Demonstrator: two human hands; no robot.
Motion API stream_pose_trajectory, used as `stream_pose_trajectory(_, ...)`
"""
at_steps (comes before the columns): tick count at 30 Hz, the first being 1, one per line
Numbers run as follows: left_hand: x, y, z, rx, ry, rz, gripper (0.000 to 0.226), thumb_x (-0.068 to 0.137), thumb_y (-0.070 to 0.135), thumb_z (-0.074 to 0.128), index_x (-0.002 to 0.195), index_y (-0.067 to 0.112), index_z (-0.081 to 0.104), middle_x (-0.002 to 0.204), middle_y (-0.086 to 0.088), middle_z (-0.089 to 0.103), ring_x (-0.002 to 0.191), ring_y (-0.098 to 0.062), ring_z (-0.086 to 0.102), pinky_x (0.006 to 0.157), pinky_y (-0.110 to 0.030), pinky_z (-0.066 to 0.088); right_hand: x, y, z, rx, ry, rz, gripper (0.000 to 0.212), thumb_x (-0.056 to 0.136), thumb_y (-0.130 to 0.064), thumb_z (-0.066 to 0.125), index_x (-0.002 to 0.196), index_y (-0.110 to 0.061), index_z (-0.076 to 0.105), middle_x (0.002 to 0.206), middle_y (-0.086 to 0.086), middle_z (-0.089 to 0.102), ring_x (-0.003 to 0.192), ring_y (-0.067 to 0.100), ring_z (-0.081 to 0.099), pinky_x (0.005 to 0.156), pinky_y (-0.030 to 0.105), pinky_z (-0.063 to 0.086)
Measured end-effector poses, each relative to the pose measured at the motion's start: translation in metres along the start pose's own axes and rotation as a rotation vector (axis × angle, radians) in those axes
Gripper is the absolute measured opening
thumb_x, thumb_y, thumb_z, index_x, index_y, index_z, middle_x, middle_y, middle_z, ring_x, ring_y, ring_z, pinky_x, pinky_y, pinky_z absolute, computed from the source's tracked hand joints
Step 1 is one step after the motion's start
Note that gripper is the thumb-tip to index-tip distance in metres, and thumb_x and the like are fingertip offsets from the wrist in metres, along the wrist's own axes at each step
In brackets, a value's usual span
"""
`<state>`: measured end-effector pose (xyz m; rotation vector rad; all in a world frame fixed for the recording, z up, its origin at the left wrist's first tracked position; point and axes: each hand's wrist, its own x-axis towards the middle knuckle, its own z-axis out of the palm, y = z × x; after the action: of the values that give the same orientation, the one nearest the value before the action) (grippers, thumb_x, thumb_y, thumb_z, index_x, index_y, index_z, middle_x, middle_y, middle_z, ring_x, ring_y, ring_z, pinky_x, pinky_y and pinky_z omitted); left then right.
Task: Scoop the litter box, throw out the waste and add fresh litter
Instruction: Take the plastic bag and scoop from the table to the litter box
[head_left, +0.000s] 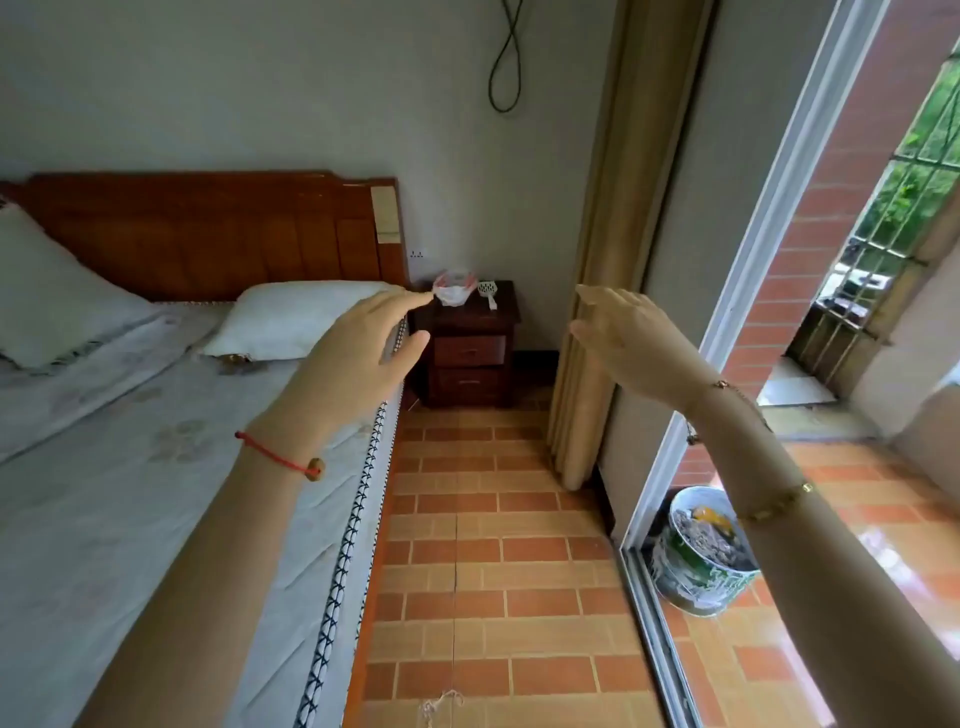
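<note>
A white slotted litter scoop (488, 292) and a crumpled plastic bag with red print (453, 290) lie on a dark wooden nightstand (470, 348) beside the bed. A round metal bucket (698, 553) with grey litter-like grains stands on the balcony floor just past the sliding door track. My left hand (358, 353) is stretched forward with straight fingers, holding nothing, its fingertips lined up with the bag from this angle but nearer to me. My right hand (628, 338) is also raised, fingers straight and empty, in front of the curtain.
A bed (130, 467) with pillows and a wooden headboard fills the left. A beige curtain (597, 312) hangs by the sliding glass door frame (727, 338). Brick-pattern tile floor (493, 545) runs between the bed and the door to the nightstand.
</note>
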<state>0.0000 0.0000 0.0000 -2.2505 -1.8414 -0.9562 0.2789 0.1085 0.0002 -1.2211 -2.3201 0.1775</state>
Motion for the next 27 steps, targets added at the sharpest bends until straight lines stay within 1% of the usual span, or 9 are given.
stream_pose_trajectory(3,0.010,-0.023,0.012,-0.012,0.003,-0.008,0.046,0.097,0.035,0.046,0.138,0.016,0.050,0.139,-0.002,0.054,0.130,-0.018,0.048,0.108,-0.044,0.040,0.014,0.009,0.016,-0.005,0.007,0.019,0.052,0.096,-0.044,0.042,0.142,-0.018,0.039,0.142,0.003,0.048,0.134,0.024,0.038,0.109,0.046,0.033)
stream_pose_trajectory(5,0.015,-0.035,0.023,-0.007,-0.016,-0.032,0.042,0.099,0.029,0.050,0.138,0.016,0.050,0.140,-0.001,0.054,0.129,-0.018,0.050,0.108,-0.044,0.041,0.021,0.014,0.028,-0.002,-0.022,0.033,0.053,0.096,-0.044,0.042,0.142,-0.018,0.039,0.141,0.003,0.048,0.133,0.024,0.038,0.109,0.047,0.034)
stream_pose_trajectory(11,0.042,-0.059,0.053,-0.009,-0.044,-0.042,0.041,0.099,0.024,0.052,0.138,0.015,0.051,0.140,-0.001,0.054,0.125,-0.017,0.052,0.109,-0.039,0.040,0.051,0.036,0.057,-0.026,-0.075,0.072,0.053,0.096,-0.045,0.043,0.142,-0.018,0.040,0.140,0.004,0.049,0.134,0.024,0.038,0.109,0.048,0.033)
stream_pose_trajectory(14,0.060,-0.067,0.067,-0.013,-0.063,-0.058,0.041,0.099,0.024,0.053,0.139,0.015,0.051,0.140,0.000,0.053,0.105,-0.021,0.058,0.101,-0.034,0.042,0.069,0.050,0.069,-0.016,-0.083,0.098,0.052,0.096,-0.045,0.042,0.142,-0.020,0.039,0.140,0.003,0.048,0.134,0.023,0.037,0.110,0.048,0.033)
stream_pose_trajectory(15,0.067,-0.071,0.074,-0.013,-0.069,-0.060,0.042,0.099,0.024,0.053,0.139,0.015,0.050,0.140,0.000,0.053,0.107,-0.019,0.057,0.103,-0.034,0.042,0.077,0.055,0.073,-0.014,-0.086,0.104,0.052,0.096,-0.044,0.042,0.142,-0.020,0.039,0.141,0.002,0.048,0.134,0.023,0.036,0.110,0.047,0.033)
stream_pose_trajectory(17,0.083,-0.082,0.088,-0.007,-0.084,-0.059,0.043,0.099,0.025,0.052,0.140,0.016,0.049,0.142,0.001,0.051,0.126,-0.014,0.050,0.110,-0.030,0.037,0.093,0.067,0.084,-0.016,-0.089,0.105,0.052,0.096,-0.044,0.042,0.142,-0.020,0.039,0.141,0.002,0.048,0.134,0.022,0.036,0.110,0.046,0.032)
stream_pose_trajectory(19,0.101,-0.093,0.102,0.011,-0.102,-0.072,0.044,0.099,0.027,0.050,0.141,0.017,0.047,0.143,0.003,0.050,0.132,-0.012,0.045,0.111,-0.024,0.031,0.110,0.081,0.095,-0.010,-0.093,0.107,0.052,0.096,-0.044,0.043,0.142,-0.020,0.040,0.140,0.002,0.049,0.134,0.022,0.036,0.110,0.045,0.032)
stream_pose_trajectory(23,0.145,-0.107,0.130,0.012,-0.117,-0.105,0.044,0.099,0.028,0.050,0.142,0.019,0.047,0.142,0.005,0.050,0.125,-0.012,0.049,0.107,-0.020,0.031,0.150,0.115,0.109,0.011,-0.111,0.105,0.051,0.096,-0.044,0.043,0.142,-0.020,0.039,0.140,0.000,0.048,0.136,0.020,0.033,0.111,0.045,0.030)
stream_pose_trajectory(27,0.192,-0.119,0.156,-0.002,-0.125,-0.146,0.044,0.099,0.027,0.051,0.141,0.020,0.047,0.143,0.006,0.049,0.125,-0.010,0.048,0.105,-0.018,0.031,0.196,0.151,0.115,0.018,-0.133,0.091,0.052,0.097,-0.045,0.042,0.142,-0.021,0.039,0.139,-0.001,0.049,0.137,0.019,0.032,0.112,0.044,0.029)
